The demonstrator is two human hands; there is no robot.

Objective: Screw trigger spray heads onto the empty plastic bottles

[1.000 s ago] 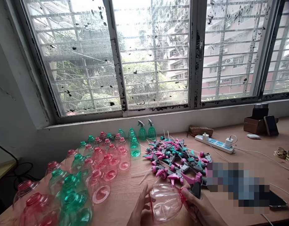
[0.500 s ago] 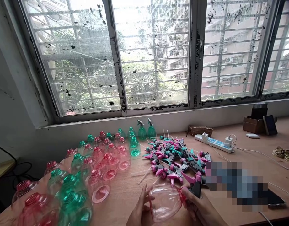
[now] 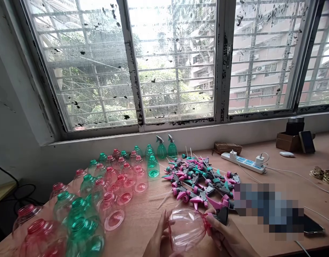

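Note:
A clear pink spray bottle (image 3: 186,228) lies on its side between my hands, its base to the left and its neck to the right. My left hand (image 3: 159,233) is closed around the base end. At the neck, my right hand (image 3: 220,230) grips the pink-and-grey trigger sprayer head (image 3: 220,210), which sits against the bottle's mouth. How far the head is screwed on cannot be seen under the fingers. Just beyond my hands spreads a heap of loose sprayer heads (image 3: 199,178) in pink, green and grey, some with thin tubes.
Open pink bottles (image 3: 114,214) and green bottles (image 3: 85,237) stand in rows at the left. Two green bottles with sprayer heads (image 3: 172,148) stand by the wall. A power strip (image 3: 244,163), a cardboard box (image 3: 289,141) and a phone (image 3: 311,225) are on the right.
The pink bottle has turned slightly about its length and its base end has shifted a little left. Both hands keep their hold and barely move.

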